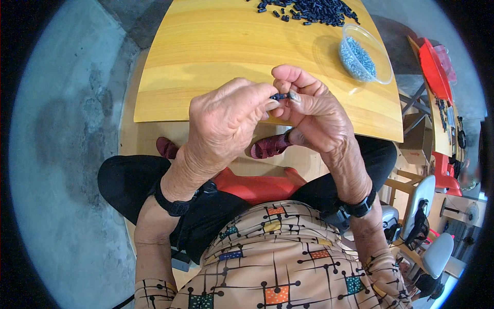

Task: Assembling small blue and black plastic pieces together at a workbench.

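Observation:
My left hand [231,110] and my right hand [314,108] meet above the near edge of the wooden table [221,41]. Between their fingertips is a small dark part [279,96], pinched from both sides. It looks like the dark pieces in the pile, but its exact kind is too small to make out. The left fingers are closed on its left end. On its right end, the right thumb and forefinger press together, while other right fingers curl loosely. A heap of small black plastic pieces [321,11] lies at the far side of the table.
A clear round tub [383,77] of tiny pale-blue bits stands at the table's right. Beyond it are a red basin [435,69], a cardboard box [417,139] and grey chairs [438,253]. A bare concrete wall [67,129] rises on the left.

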`<state>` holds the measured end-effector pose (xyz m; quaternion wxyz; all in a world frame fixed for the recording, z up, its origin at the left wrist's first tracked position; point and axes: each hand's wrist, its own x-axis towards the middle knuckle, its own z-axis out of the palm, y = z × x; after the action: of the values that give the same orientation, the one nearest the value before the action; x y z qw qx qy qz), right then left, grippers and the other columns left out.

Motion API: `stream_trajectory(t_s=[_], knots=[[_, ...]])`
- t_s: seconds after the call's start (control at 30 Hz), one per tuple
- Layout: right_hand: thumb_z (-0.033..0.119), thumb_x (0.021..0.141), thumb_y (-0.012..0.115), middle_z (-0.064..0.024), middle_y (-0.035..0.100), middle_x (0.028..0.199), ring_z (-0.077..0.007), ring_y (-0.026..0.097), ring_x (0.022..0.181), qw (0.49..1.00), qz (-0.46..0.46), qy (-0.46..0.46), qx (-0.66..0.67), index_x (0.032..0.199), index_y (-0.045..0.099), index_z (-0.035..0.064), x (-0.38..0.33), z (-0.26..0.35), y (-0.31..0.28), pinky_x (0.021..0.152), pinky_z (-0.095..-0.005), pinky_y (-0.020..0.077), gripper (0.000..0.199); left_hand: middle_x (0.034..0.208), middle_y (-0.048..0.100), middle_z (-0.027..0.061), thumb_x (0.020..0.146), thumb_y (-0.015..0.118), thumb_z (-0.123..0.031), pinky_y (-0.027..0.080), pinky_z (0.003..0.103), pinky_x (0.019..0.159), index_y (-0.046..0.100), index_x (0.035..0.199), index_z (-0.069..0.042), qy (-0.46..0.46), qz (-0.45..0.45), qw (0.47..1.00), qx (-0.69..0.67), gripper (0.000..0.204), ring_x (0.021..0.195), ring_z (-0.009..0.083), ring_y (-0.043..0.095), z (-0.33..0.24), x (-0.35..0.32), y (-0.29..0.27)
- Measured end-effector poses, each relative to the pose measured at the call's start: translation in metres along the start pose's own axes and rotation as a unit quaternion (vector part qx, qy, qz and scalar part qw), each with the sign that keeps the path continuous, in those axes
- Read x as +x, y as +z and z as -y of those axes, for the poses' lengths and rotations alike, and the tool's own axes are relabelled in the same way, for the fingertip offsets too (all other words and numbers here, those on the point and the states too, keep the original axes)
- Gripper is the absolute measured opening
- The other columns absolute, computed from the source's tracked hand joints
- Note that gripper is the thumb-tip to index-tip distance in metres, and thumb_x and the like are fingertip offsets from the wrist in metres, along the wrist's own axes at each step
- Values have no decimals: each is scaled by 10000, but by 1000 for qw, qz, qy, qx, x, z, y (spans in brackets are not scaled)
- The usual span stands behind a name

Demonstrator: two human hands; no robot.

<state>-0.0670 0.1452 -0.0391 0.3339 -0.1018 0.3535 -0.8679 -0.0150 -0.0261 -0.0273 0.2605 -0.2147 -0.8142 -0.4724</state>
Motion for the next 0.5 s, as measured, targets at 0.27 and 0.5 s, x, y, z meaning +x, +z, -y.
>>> stream_trajectory(t_s=[0.27,0.5], knots=[[45,775,640,-28,591,883,-166,603,743,998,30,52,20,1150,524,-9,-1,0,-1,747,-273,501,396,669,586,80,785,621,-40,468,243,510,622,899,-4,22,-5,1000,-5,119,579,156,603,-2,-2,4],[73,778,647,-28,589,895,-160,596,749,996,49,74,24,1150,526,-1,-1,0,-4,754,-277,499,398,647,555,80,649,641,67,468,260,476,609,883,-21,38,-14,999,0,252,545,173,585,0,-4,7]])
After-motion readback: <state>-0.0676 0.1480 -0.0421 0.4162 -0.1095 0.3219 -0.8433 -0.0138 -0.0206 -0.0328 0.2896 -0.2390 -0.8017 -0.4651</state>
